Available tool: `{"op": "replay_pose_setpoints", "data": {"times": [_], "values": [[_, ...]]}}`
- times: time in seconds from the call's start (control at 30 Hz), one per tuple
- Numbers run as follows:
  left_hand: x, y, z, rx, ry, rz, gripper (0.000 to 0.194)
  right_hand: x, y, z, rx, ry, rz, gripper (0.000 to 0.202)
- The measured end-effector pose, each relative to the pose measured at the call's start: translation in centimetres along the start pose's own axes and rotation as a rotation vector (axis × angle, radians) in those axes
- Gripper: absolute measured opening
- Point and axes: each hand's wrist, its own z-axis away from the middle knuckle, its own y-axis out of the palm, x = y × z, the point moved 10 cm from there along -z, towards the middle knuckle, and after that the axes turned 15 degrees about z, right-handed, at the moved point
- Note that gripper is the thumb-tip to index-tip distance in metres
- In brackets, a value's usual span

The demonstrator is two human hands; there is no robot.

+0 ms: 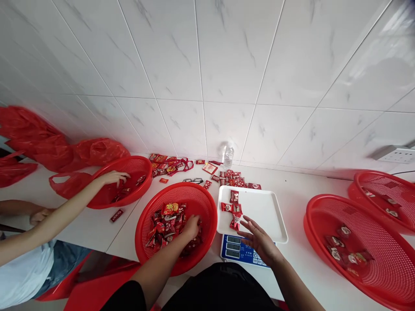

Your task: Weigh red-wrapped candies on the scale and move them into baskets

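My left hand [192,227] reaches into a red plastic basket [207,194] holding many wrapped candies [168,222]. Its fingers curl down among the wrappers, and what they grip is hidden. Over the near part of a white tray [266,207], my right hand [259,244] is open with its fingers spread, holding nothing. Several red-wrapped candies [227,207] lie at the tray's left side, one of them [235,221] close to my right fingertips. The tray rests on a scale with a blue panel [228,248], partly covered by that hand.
A co-worker's hand [116,178] dips into another red basket [144,190] on the left. More red baskets [313,211] [359,181] hold candies on the right. Candies [228,178], glasses [193,180] and a clear bottle [228,155] lie or stand near the wall. Red bags [100,150] sit far left.
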Motion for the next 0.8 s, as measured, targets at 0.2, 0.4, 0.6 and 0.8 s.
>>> {"op": "replay_pose_setpoints", "data": {"times": [0.2,0.4,0.6,0.8], "values": [[-4.0,-2.6,0.0,-0.085,0.115,0.203,0.006,1.3,-0.1,0.0,-0.012,-0.041,0.008,0.048],[-12.6,1.1,1.5,0.075,0.255,0.453,0.022,-0.2,-0.2,0.1,-0.017,-0.012,0.000,0.048],[-15.1,5.0,1.8,0.195,0.322,0.309,0.039,1.1,-1.2,-0.2,-0.092,-0.060,0.184,0.052],[-12.9,1.7,2.2,0.042,0.323,0.285,0.029,3.2,-2.6,-3.9,-0.277,-0.199,0.845,0.058]]}}
